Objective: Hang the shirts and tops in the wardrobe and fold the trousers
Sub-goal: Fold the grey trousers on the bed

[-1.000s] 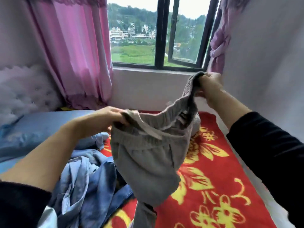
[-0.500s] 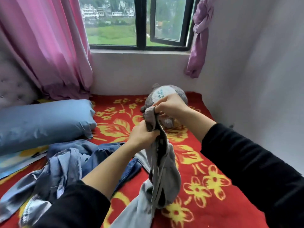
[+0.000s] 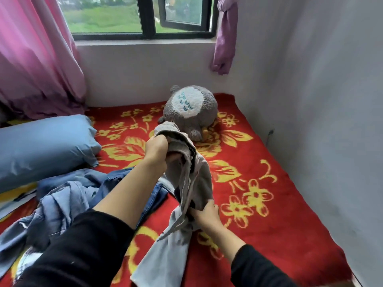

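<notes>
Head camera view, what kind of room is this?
Likely a bedroom: a bed-like surface covered by a red blanket with yellow flowers, a long blue pillow and a grey-and-white plush toy.

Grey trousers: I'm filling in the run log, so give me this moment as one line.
step: fold grey trousers | left hand: grips top end | right hand: grips lower down | waiting: blue clothes on red blanket

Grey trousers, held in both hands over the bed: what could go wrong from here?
1. The trousers are bunched between left hand and right hand; folded like this, they would likely crease.
2. The plush toy sits just beyond the waistband and may block spreading them flat.
3. The hanging leg could land on the denim pile.
</notes>
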`<state>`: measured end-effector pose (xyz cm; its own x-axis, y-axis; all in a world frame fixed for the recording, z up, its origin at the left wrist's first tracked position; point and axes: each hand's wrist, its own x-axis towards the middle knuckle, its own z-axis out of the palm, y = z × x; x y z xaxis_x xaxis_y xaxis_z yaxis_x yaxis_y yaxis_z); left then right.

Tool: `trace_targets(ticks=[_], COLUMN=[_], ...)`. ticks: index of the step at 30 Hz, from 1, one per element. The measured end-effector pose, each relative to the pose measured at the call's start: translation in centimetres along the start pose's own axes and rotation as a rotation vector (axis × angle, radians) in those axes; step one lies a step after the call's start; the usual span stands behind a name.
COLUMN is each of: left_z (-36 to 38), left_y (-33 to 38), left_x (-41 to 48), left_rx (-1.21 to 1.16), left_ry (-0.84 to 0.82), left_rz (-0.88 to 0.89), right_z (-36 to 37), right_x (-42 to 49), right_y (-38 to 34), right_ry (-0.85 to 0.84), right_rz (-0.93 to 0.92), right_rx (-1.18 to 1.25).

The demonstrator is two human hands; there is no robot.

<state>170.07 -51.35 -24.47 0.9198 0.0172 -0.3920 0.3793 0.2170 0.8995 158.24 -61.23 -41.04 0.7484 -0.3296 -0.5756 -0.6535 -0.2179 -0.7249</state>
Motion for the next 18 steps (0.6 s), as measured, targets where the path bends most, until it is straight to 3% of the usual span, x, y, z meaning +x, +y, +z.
trace_targets(ticks=[5, 9, 11, 12, 15, 16, 18], left_z=[-1.5, -7.3, -10.7, -12.1, -14.4, -14.8, -15.6], left_y=[0.5, 1.4, 0.6, -0.1, -2.7, -3.5, -4.9], left_x=[0.4, 3.4, 4.4, 4.5, 4.3, 4.0, 3.3], left_rx=[-0.030, 0.057, 0.369, 0.618, 1.260, 1.381, 1.552], left_ry=[-0.016, 0.226, 0.263, 0.234, -0.097, -0.220, -0.383], left_rz=[0.006, -0.014, -0.042, -0.036, -0.112, -0.226, -0.417], right_z=[-0.4, -8.5, -11.9, -12.8, -12.6, -12.1, -11.4], right_x=[0.2, -0.3, -0.9, -1.0, -0.8, -0.8, -1.3], right_y=[-0.8, -5.6, -6.8, -6.7, -5.4, -5.0, -5.1], right_ry=[-0.174, -0.361, -0.328, -0.273, -0.093, -0.050, -0.001], right_rz=[0.152, -0.201, -0.184, -0.110, 0.077, 0.072, 0.036], right_rx=[0.310, 0.602, 0.659, 0.525, -0.067, -0.163, -0.054])
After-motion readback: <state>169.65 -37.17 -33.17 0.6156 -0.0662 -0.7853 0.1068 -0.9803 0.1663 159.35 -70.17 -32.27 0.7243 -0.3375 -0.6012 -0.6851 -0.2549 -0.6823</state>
